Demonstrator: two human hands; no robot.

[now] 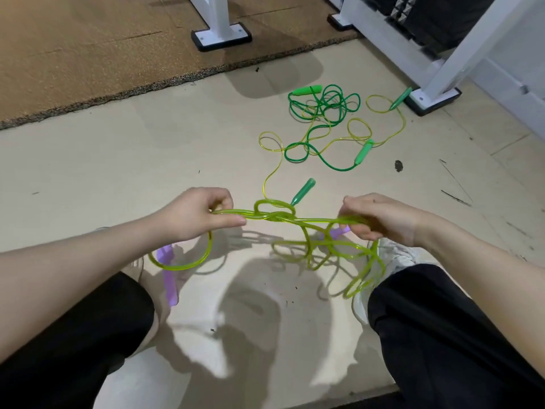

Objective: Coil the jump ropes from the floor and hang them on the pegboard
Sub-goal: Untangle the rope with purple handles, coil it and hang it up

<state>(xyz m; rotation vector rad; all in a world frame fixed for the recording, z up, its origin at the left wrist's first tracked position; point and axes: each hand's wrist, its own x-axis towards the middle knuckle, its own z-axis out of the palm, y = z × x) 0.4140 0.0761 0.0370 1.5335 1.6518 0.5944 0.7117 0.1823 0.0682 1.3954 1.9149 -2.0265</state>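
While stretched knotted between them, lime rope [283, 217] pinched by left hand [196, 214], right hand [380, 218].

My left hand [203, 214] and right hand [380, 218] are held out level before me, well apart. Both have fingers curled, pinching the lime rope [283, 218]

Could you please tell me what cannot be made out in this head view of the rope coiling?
- Pegboard: none in frame, beyond the edges.
- Lime rope: its ends inside the left hand and right hand, hidden by fingers.
- Purple handle: upper part behind the left forearm.
- Dark green rope and yellow rope: tangled, crossings too fine to trace.
- White frame: top cut off.
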